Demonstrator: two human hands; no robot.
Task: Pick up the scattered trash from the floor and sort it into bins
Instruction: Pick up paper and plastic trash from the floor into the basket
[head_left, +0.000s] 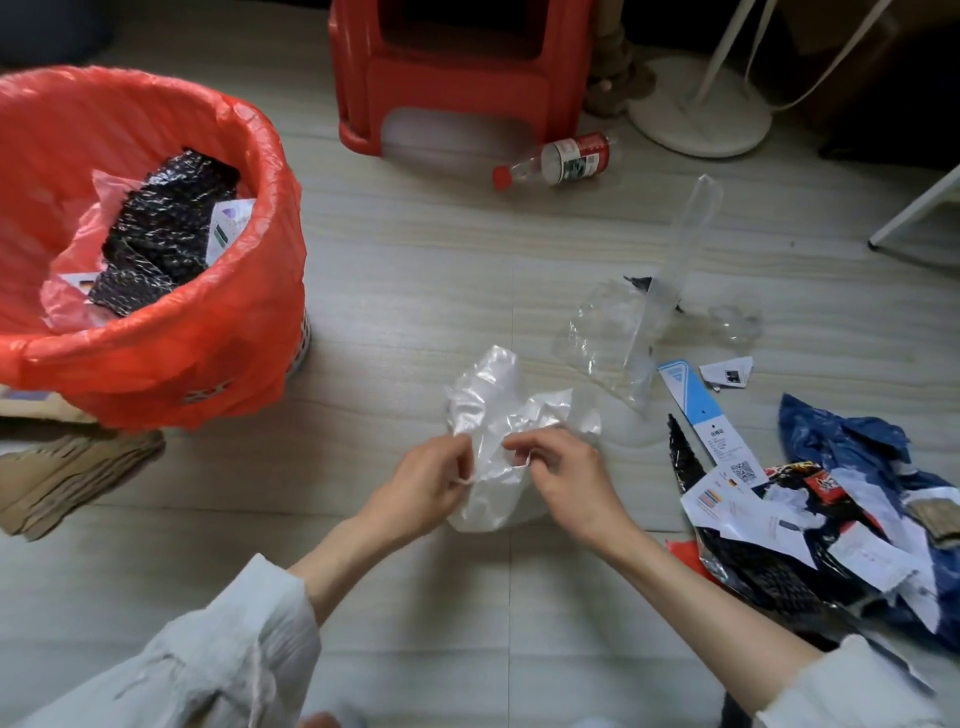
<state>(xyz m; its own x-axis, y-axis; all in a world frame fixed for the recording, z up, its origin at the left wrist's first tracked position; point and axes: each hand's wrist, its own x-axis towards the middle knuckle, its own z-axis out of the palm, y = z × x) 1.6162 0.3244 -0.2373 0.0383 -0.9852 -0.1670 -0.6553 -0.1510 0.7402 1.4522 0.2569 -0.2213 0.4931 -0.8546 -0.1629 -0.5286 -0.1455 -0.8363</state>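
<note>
Both hands, left (431, 480) and right (563, 480), pinch the crumpled white plastic bag (491, 415) just above the floor (handles seemingly mid-knot); cinch it small before tossing toward the red-lined bin (171, 358).

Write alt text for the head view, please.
Both hands, left and right, pinch a crumpled white bag over the floor. A red-lined bin stands to the left; a bottle and wrappers lie scattered to the right.

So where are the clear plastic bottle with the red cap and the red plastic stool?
clear plastic bottle with red cap (563, 160): head view, on its label.
red plastic stool (457, 78): head view, on its front face.
</note>
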